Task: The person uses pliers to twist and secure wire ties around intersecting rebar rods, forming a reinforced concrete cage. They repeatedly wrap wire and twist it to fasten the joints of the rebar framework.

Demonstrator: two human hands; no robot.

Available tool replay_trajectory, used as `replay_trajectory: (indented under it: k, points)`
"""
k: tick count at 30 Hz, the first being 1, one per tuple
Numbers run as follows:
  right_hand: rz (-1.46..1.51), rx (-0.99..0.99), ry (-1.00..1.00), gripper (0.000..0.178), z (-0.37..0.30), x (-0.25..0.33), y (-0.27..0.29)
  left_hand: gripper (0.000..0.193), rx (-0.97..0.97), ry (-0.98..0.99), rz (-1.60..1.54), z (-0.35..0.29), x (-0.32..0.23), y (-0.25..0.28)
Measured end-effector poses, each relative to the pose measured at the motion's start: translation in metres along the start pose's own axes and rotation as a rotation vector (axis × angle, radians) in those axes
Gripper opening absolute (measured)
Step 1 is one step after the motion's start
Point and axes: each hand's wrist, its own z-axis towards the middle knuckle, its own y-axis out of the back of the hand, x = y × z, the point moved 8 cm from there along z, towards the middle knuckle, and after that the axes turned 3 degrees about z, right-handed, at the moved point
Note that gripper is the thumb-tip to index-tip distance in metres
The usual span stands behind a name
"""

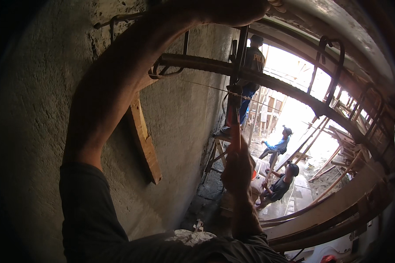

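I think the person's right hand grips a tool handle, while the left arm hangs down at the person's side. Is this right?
Not quite: the left arm does not hang down. The head view shows it raised, with the left hand at the top edge of the picture. The right hand does grip a tool handle.
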Motion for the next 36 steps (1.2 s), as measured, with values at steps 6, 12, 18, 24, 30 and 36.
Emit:
replay_trajectory:
  k: [6,12,18,24,30,36]
  points:
    - [0.921,0.281,-0.221,0.084,-0.018,0.011,-0.049,0.023,-0.01,0.011,-0.011,-0.002,0.002,0.002]
    - [1.57,0.728,-0.259,0.081,-0.02,0.021,-0.072,0.022,-0.013,0.022,-0.02,-0.006,0.002,0.002]
    - [1.275,0.844,-0.263,0.075,-0.028,-0.01,-0.08,0.022,-0.011,0.04,-0.021,-0.001,0.005,-0.002]
    - [1.025,0.361,-0.262,0.073,-0.027,-0.011,-0.049,0.022,0.002,0.086,0.006,0.008,0.008,-0.004]
    - [0.899,0.424,-0.184,0.074,-0.004,-0.004,-0.04,0.022,0.009,0.123,0.025,0.011,0.01,-0.005]
    - [0.842,0.389,-0.224,0.078,-0.022,-0.003,-0.037,0.022,0.014,0.142,0.043,0.011,0.009,-0.005]
